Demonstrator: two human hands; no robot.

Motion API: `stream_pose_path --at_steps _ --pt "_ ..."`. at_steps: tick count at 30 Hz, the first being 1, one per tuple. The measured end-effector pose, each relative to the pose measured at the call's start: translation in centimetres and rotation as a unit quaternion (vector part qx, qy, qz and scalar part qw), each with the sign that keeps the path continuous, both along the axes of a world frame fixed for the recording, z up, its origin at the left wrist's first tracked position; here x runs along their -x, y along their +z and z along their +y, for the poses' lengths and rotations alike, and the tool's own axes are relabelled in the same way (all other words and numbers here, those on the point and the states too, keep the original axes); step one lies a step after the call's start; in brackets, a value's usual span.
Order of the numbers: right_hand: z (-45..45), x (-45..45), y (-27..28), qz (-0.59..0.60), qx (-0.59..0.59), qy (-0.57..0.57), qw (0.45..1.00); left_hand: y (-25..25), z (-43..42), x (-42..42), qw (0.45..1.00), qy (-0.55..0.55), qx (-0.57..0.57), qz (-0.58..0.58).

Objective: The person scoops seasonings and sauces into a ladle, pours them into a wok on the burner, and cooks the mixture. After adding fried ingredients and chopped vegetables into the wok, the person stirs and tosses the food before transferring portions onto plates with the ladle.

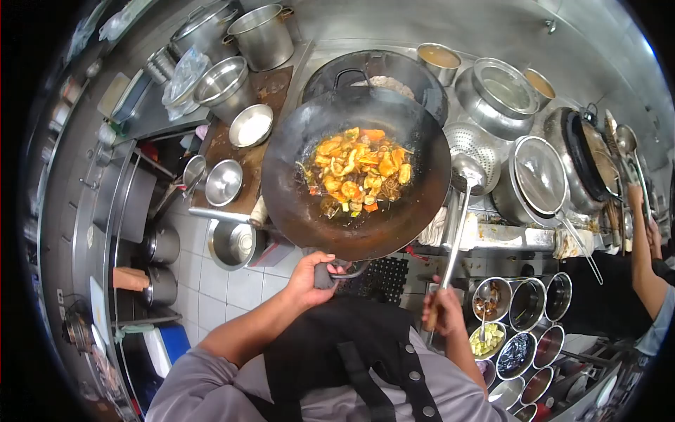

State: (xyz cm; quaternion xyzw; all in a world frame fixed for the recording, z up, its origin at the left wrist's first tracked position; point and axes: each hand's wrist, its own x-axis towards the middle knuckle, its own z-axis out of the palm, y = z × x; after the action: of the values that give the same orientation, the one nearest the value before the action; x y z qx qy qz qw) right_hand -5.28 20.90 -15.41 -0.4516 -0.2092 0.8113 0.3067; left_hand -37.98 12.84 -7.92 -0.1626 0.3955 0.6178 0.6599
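My left hand (313, 281) is closed round a grey cloth (324, 276) at the near handle of a large dark wok (302, 211). Pieces of orange-yellow food with vegetables (357, 169) lie in the middle of the wok. On the right, my right hand (444, 309) grips the wooden handle of a long metal ladle (458, 225), its bowl up beside the wok's right rim, over a perforated strainer (470, 144). The wok is held above the stove front, and another dark wok (323, 74) shows behind it.
Metal pots (260, 39) and bowls (224, 183) stand at the left. A mesh strainer (540, 174) rests on a pot at the right. Below it are several containers of ingredients (516, 355). Another person's arm (645, 260) reaches in at the far right.
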Motion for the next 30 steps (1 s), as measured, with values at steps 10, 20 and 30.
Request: stream_pose_path --at_steps 10,20,30 --pt "0.8 4.4 12.2 -0.136 -0.213 0.070 0.965 0.3 14.8 9.6 0.990 0.005 -0.144 -0.005" --pt "5.8 12.4 20.9 -0.380 -0.288 0.246 0.844 1.1 19.4 12.5 0.995 -0.008 -0.101 0.016" --pt "6.7 9.8 9.6 -0.257 -0.446 0.097 0.852 1.3 16.3 12.5 0.985 -0.020 -0.163 -0.048"
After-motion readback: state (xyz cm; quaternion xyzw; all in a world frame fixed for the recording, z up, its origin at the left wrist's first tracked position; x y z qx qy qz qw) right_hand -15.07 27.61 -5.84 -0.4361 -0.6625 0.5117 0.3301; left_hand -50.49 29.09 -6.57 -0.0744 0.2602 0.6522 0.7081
